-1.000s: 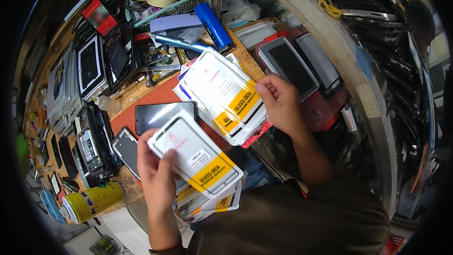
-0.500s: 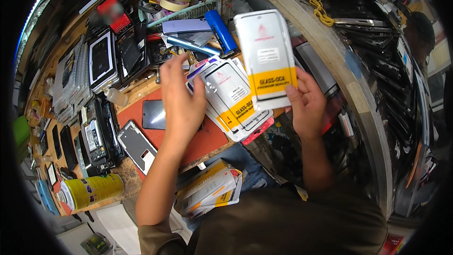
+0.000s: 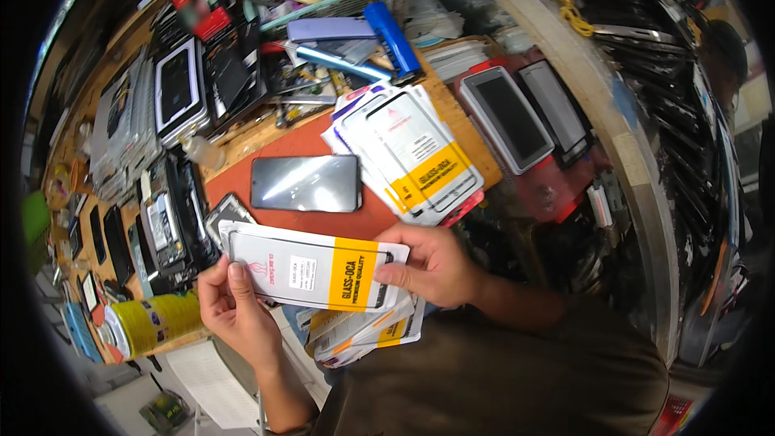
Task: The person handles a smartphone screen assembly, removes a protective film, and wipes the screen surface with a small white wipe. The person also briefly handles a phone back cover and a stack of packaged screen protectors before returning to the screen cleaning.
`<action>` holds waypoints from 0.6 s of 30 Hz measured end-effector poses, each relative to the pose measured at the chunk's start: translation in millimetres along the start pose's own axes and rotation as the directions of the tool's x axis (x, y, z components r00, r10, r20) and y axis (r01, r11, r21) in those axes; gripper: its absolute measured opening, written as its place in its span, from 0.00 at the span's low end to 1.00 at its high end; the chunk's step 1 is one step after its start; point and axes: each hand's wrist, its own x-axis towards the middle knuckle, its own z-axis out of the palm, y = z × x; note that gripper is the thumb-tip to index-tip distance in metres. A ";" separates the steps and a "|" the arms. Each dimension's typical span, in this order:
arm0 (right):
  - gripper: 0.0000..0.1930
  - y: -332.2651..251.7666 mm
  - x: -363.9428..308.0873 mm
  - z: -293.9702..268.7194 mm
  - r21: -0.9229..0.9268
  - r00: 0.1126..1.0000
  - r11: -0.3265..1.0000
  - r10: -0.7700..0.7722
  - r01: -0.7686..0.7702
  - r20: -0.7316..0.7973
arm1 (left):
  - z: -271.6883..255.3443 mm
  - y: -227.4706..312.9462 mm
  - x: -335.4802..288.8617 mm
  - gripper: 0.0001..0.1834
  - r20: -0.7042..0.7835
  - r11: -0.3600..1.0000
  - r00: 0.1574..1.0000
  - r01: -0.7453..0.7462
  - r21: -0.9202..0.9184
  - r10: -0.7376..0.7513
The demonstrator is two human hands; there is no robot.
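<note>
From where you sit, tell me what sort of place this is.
Probably a phone repair workbench: a dark-screened phone lies on a red mat, an opened device with bare inner parts sits to its left, and flat white-and-yellow packets lie to its right.
</note>
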 end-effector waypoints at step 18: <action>0.07 3.1 30.9 5.9 -0.250 0.998 0.968 0.040 -0.025 0.055 | -42.0 -0.8 -5.7 0.14 0.051 0.842 0.954 0.287 -0.457 -0.297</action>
